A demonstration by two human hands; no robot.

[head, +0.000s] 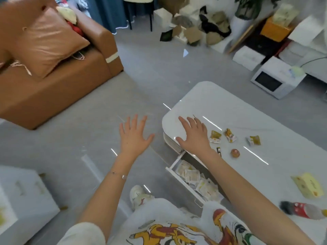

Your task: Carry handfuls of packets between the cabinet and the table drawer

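Note:
My left hand [135,135] is stretched out over the grey floor with its fingers spread, holding nothing. My right hand [193,134] hovers over the near left corner of the white coffee table [221,103], fingers straight and empty. Just right of that hand lie three small snack packets [230,136] and a small round orange thing [235,153]. Below the table edge an open drawer [178,175] holds several pale sachets.
A brown sofa [62,85] with a tan cushion fills the upper left. A white box [26,191] stands at the lower left. A yellow packet [307,186] and a lying bottle [304,210] are on the table's right. A white microwave [276,80] and boxes sit far right.

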